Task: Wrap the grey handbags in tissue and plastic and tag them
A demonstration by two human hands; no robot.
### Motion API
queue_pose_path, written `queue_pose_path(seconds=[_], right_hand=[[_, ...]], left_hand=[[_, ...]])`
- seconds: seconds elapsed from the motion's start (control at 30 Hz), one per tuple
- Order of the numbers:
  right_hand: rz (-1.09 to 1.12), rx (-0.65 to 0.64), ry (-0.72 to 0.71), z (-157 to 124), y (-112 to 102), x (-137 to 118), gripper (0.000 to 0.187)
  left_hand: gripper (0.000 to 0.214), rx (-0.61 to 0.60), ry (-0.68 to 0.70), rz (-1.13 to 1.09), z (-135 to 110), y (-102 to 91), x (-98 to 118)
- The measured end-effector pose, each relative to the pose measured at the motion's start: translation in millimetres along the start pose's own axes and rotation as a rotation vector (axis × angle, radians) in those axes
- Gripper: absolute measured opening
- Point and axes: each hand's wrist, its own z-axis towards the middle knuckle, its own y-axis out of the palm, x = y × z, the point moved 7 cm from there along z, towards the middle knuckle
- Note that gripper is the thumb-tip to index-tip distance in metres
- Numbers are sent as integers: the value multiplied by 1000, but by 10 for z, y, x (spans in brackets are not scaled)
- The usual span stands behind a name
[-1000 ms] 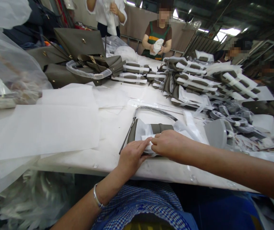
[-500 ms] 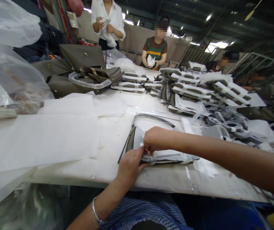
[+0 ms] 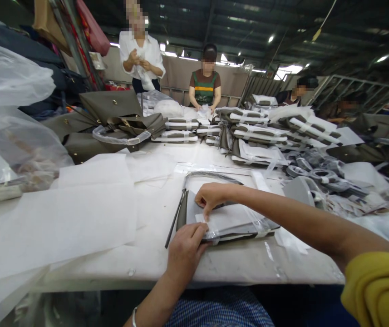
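A flat grey-brown leather bag piece (image 3: 245,234) wrapped in white paper and clear tape lies near the front edge of the white table (image 3: 153,254). My left hand (image 3: 184,250) rests on its near left corner, fingers curled and pinching the wrapped edge. My right hand (image 3: 210,196) reaches across from the right, fingertips pressing down on the white paper (image 3: 230,218) on top of the piece. A dark strap (image 3: 211,175) loops just behind it.
Large white tissue sheets (image 3: 58,222) cover the table's left. Grey handbags (image 3: 112,118) and clear plastic bags (image 3: 13,109) stand at the far left. Stacks of wrapped bag parts (image 3: 258,131) and tape rolls (image 3: 320,175) fill the right. Three other people work at the far side.
The view has tilted upward. My right hand has shifted back onto the top of the paper, which now lies flatter on the piece; my left hand stays at the near corner.
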Motion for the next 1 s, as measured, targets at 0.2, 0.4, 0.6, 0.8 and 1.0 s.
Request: queue_pose_path(seconds=[0.2, 0.4, 0.6, 0.8, 1.0], right_hand=[[235, 478, 100, -316, -109, 189, 18], [267, 694, 124, -776, 57, -50, 29], [317, 539, 208, -633, 308, -8, 33], [387, 555, 163, -528, 191, 108, 5], [294, 595, 25, -936, 301, -262, 39]], left_hand=[[45, 9, 26, 49, 12, -27, 57], [41, 36, 115, 42, -10, -48, 120], [42, 25, 142, 50, -9, -19, 108], [45, -73, 44, 3, 64, -21, 95], [44, -109, -16, 5, 94, -37, 97]])
